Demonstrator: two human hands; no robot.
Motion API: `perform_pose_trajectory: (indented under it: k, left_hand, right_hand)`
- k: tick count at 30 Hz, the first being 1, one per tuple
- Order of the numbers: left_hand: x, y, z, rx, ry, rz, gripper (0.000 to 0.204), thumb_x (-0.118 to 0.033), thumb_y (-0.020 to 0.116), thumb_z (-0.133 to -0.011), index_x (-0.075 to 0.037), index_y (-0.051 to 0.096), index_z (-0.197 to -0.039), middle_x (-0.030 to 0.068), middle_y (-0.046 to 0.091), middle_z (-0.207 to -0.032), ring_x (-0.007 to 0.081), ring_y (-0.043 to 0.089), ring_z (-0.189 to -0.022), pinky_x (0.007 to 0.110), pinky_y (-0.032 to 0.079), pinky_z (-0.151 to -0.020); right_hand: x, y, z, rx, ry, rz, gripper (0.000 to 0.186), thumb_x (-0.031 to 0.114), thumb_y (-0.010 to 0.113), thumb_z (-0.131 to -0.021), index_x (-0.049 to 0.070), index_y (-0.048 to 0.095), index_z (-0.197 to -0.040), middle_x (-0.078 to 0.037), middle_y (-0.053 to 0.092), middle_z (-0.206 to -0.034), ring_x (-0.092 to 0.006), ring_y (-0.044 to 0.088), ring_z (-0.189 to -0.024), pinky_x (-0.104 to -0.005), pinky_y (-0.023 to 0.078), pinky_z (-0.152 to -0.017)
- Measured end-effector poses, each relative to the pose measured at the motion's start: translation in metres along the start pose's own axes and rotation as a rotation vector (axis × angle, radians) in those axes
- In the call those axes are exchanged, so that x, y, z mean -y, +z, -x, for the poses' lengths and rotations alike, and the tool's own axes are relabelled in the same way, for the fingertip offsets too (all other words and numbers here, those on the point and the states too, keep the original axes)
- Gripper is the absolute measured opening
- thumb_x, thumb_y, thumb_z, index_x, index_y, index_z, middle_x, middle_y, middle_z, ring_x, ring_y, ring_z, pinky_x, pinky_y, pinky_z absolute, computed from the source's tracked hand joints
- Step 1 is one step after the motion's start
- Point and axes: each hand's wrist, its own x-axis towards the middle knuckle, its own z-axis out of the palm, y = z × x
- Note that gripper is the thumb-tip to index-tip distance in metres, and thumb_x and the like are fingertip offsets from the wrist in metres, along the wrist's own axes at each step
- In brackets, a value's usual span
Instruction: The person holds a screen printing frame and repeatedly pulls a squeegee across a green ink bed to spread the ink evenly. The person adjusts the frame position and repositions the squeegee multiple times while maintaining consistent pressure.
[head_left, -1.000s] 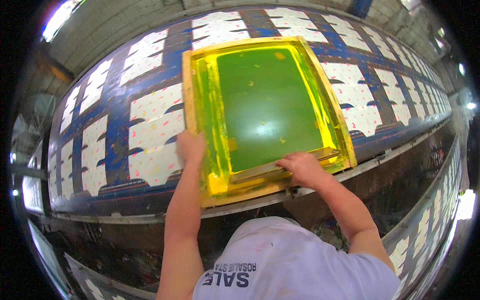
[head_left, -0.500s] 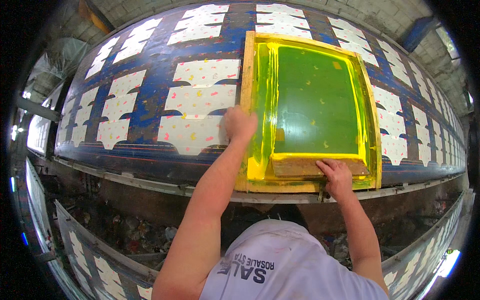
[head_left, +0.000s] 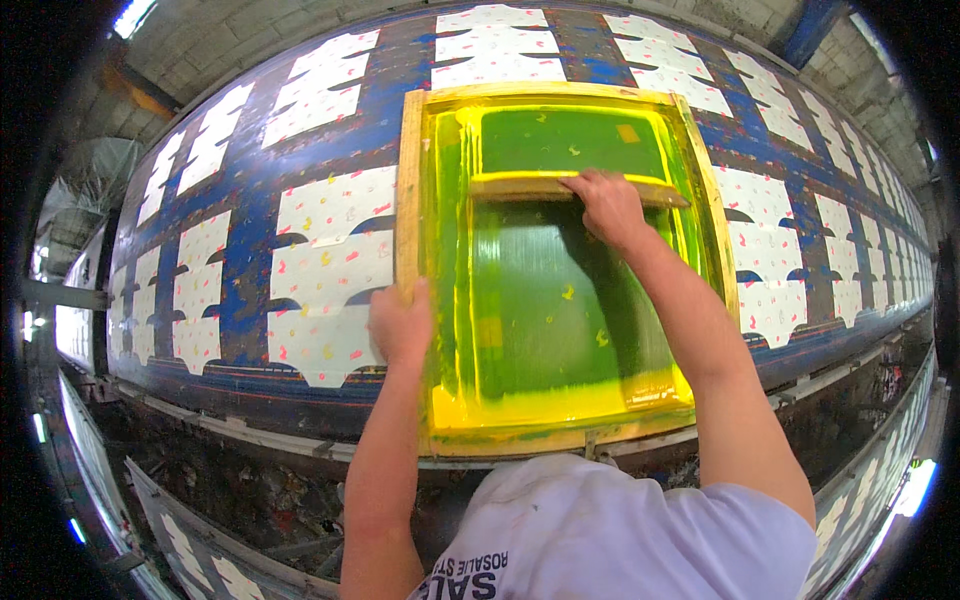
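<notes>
A wooden-framed printing screen [head_left: 565, 300] with a green mesh and yellow ink streaks lies on the long blue, paint-worn table [head_left: 243, 290]. My left hand [head_left: 402, 322] grips the left bar of the frame, fingers curled round it. My right hand [head_left: 607, 205] is closed on a wooden squeegee [head_left: 515, 183], which spans the mesh in its upper part, yellow ink along its top edge. Pale cut fabric pieces [head_left: 330, 260] with small pink and yellow prints lie in rows on both sides of the screen.
A rail [head_left: 270, 436] runs along the table's near edge above a dark, littered gap. Other sloping boards with pale pieces [head_left: 195, 560] stand at lower left and right. A block wall [head_left: 215, 48] and blue beam [head_left: 808, 32] are beyond the table's far side.
My right hand has pushed the squeegee up from the bottom of the mesh toward its top, leaving yellow ink along the lower band. My left hand still holds the frame.
</notes>
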Motion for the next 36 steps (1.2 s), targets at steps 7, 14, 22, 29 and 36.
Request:
perform_pose_trajectory:
  k: [7, 14, 22, 29, 36]
  left_hand:
    - [-0.017, -0.005, 0.004, -0.027, -0.018, -0.015, 0.035, -0.039, 0.078, -0.1, -0.005, 0.081, -0.108, 0.0237, 0.072, -0.105, 0.0467, 0.07, -0.1, 0.058, 0.054, -0.089]
    - [-0.013, -0.002, 0.002, -0.026, -0.006, -0.001, 0.03, -0.03, 0.082, -0.099, -0.002, 0.08, -0.111, 0.0215, 0.07, -0.101, 0.0449, 0.069, -0.098, 0.055, 0.054, -0.087]
    - [-0.007, 0.001, 0.002, -0.015, 0.029, 0.012, 0.033, -0.034, 0.079, -0.102, -0.002, 0.078, -0.113, 0.0214, 0.068, -0.103, 0.0454, 0.068, -0.099, 0.055, 0.053, -0.087]
    - [0.003, 0.001, -0.001, 0.028, 0.038, -0.056, 0.047, -0.047, 0.073, -0.104, -0.002, 0.078, -0.118, 0.0248, 0.072, -0.113, 0.0478, 0.07, -0.109, 0.058, 0.054, -0.095]
    - [-0.006, -0.01, 0.001, 0.09, -0.012, -0.101, 0.054, -0.05, 0.07, -0.105, 0.0, 0.077, -0.124, 0.0272, 0.073, -0.123, 0.0478, 0.071, -0.118, 0.059, 0.056, -0.102]
  right_hand:
    - [-0.08, 0.03, -0.122, 0.035, -0.021, -0.006, 0.047, 0.004, 0.068, -0.089, 0.021, 0.08, -0.131, -0.015, 0.08, -0.112, -0.0398, 0.078, -0.103, -0.0548, 0.063, -0.089]
    - [-0.118, 0.034, -0.176, 0.119, 0.025, -0.006, 0.049, 0.006, 0.066, -0.092, 0.022, 0.077, -0.137, -0.015, 0.081, -0.122, -0.0402, 0.077, -0.113, -0.0556, 0.062, -0.095]
    - [-0.118, 0.009, -0.182, 0.365, -0.039, 0.003, 0.039, 0.014, 0.068, -0.088, 0.017, 0.078, -0.126, -0.019, 0.081, -0.116, -0.0425, 0.077, -0.112, -0.0577, 0.062, -0.095]
    - [-0.049, -0.039, -0.077, 0.512, -0.06, -0.081, 0.036, 0.015, 0.069, -0.088, 0.016, 0.079, -0.122, -0.018, 0.082, -0.114, -0.0413, 0.079, -0.108, -0.0574, 0.063, -0.095]
    - [0.043, -0.091, 0.063, 0.542, -0.035, -0.082, 0.036, 0.014, 0.071, -0.085, 0.016, 0.08, -0.12, -0.017, 0.082, -0.109, -0.0415, 0.079, -0.103, -0.0574, 0.064, -0.09]
